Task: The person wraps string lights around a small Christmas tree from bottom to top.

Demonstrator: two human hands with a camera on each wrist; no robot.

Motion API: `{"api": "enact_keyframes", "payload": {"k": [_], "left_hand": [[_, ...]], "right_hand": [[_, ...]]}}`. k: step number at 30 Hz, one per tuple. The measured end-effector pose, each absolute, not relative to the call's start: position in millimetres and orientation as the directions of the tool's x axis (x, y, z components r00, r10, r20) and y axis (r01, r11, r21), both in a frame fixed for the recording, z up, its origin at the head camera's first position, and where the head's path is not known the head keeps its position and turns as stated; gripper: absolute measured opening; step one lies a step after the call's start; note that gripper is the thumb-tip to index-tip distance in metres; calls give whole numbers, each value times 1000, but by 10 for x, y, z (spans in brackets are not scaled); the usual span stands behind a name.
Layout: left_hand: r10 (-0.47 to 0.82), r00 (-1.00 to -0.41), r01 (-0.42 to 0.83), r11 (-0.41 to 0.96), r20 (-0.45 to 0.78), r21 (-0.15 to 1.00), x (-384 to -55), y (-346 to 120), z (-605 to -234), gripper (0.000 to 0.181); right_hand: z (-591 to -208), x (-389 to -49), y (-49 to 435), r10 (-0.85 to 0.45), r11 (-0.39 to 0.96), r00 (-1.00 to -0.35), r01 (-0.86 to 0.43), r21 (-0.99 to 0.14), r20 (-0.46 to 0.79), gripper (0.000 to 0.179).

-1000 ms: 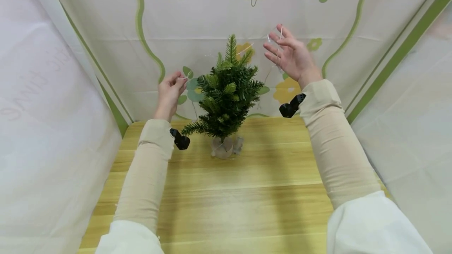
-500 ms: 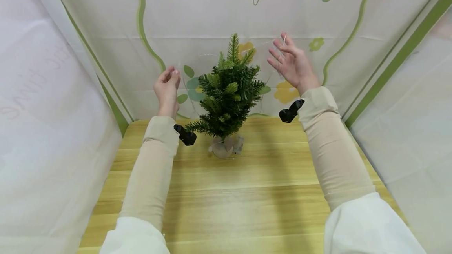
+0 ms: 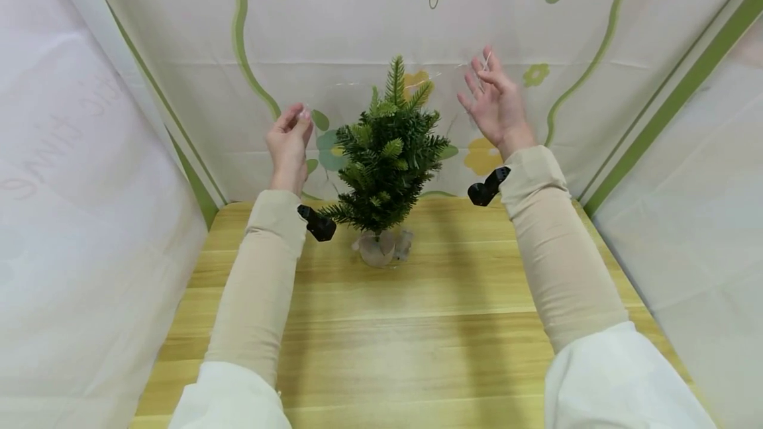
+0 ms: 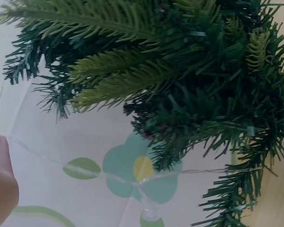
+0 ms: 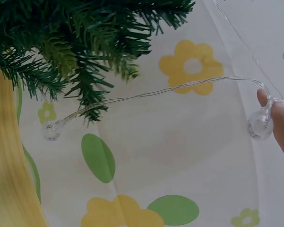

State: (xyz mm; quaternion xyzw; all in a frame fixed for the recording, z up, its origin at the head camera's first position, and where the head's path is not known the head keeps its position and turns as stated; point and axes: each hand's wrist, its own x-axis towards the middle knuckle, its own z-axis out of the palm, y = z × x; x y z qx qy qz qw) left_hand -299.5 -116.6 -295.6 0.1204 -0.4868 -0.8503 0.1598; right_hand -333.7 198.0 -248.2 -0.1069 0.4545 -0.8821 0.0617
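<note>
A small artificial Christmas tree [image 3: 390, 151] stands upright on the table, on a pale round base [image 3: 377, 251]. Left of its upper branches, my left hand [image 3: 289, 144] pinches the thin clear wire of a string of lights [image 4: 118, 178] between thumb and fingertips. My right hand [image 3: 497, 108], raised to the tree's right, holds another stretch at thumb and index finger, the other fingers spread. One round clear bulb [image 5: 260, 126] hangs beside those fingertips. A second bulb [image 5: 51, 131] dangles near the lower branches. Between the hands the wire runs behind the treetop, partly hidden.
A light wood table [image 3: 387, 336] extends toward me from the tree. Pale printed cloth [image 3: 369, 18] forms the back wall, with more cloth at both sides. Some small translucent thing [image 3: 403, 244] lies at the right of the tree's base.
My left hand rose from beside the tree and is now slightly right of its position half a second ago. My right hand dipped, then lifted a little, shifting slightly right. The wire still spans behind the treetop.
</note>
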Motion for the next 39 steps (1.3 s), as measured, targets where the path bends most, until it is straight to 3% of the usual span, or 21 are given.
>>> {"api": "enact_keyframes", "payload": {"k": [9,18,24,31,36,39], "left_hand": [[-367,-918,37,-458,-151,888,-2986,-1139,-3046,40],[-300,-940,-33,-385,-159,922,-2971,-1069,-3132,42],[-289,-935,-67,-424,-205,903,-2962,-1082,-3156,43],[-315,-934,9,-492,-168,871,-3015,-1108,-3065,44],[-242,-954,-26,-529,-180,848,-3002,-1100,-3079,32],[-192,-962,-47,-579,-193,814,-2994,-1107,-3106,36]], "right_hand": [[-2671,-3336,2026,-216,-509,-974,50,-859,71,62],[-2840,-3308,2073,-190,-508,-982,101,-856,-3,67],[-2910,-3328,2133,-176,-575,-984,111,-810,-10,66],[-2766,-3355,2183,-143,-677,-990,91,-731,10,63],[-2777,-3327,2215,-138,-658,-990,117,-744,-34,62],[-2846,-3319,2232,-140,-653,-989,133,-745,-54,62]]}}
